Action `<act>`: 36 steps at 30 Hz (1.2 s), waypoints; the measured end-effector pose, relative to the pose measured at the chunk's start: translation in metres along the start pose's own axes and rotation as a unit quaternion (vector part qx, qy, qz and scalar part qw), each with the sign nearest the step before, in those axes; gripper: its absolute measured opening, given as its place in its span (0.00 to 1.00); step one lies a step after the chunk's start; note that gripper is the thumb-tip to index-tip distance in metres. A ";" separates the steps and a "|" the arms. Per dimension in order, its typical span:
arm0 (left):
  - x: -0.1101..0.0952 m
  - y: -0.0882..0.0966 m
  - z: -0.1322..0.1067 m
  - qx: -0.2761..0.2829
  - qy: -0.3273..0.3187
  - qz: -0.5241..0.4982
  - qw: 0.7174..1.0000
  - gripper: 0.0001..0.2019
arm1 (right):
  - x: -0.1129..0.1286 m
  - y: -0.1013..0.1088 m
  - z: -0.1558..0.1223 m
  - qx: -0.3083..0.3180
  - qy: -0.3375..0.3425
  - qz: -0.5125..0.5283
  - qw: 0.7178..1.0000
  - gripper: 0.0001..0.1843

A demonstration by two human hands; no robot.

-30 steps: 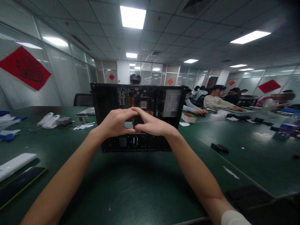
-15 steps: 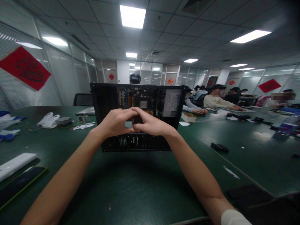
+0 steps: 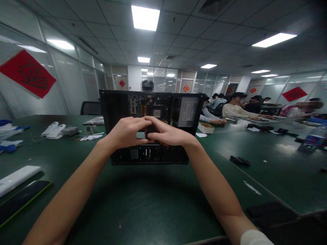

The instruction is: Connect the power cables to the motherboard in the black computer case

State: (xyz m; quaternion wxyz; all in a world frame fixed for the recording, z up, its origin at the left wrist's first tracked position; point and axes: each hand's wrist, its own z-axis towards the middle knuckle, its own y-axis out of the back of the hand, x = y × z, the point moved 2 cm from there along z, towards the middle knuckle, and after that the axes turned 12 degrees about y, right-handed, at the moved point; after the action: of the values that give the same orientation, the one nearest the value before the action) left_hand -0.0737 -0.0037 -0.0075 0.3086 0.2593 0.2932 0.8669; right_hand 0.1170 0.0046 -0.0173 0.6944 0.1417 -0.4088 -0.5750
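Observation:
An open black computer case [image 3: 150,154] stands on the green table in front of me, its inside facing me. The motherboard [image 3: 153,101] shows in its middle and a power supply [image 3: 188,111] with a label at its upper right. Before the case, my left hand [image 3: 125,132] and my right hand [image 3: 167,132] meet at the fingertips, thumbs below and fingers above. Between them both hands grip a dark, roundish part [image 3: 151,130], mostly covered by the fingers, so its kind is unclear.
At left lie a phone [image 3: 21,200], a white slab-shaped thing [image 3: 19,178], a white plastic bag [image 3: 53,130] and a grey block [image 3: 70,131]. A small box [image 3: 205,128] stands beyond the case's right. A black item [image 3: 239,160] lies to the right. Other people sit farther back.
My right hand has shifted very slightly, and a little more of the dark part shows between the hands. The case stays in place.

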 end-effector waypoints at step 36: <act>0.035 -0.052 -0.009 0.100 0.104 -0.047 0.988 0.15 | -0.077 -0.019 -0.014 0.055 0.068 -0.539 0.838 0.25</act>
State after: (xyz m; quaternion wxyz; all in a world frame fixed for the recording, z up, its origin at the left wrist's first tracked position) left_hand -0.0835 0.0504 -0.0390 0.2891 0.1835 0.4207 0.8401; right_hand 0.1134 0.0652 -0.0697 0.2916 0.4164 -0.2508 -0.8238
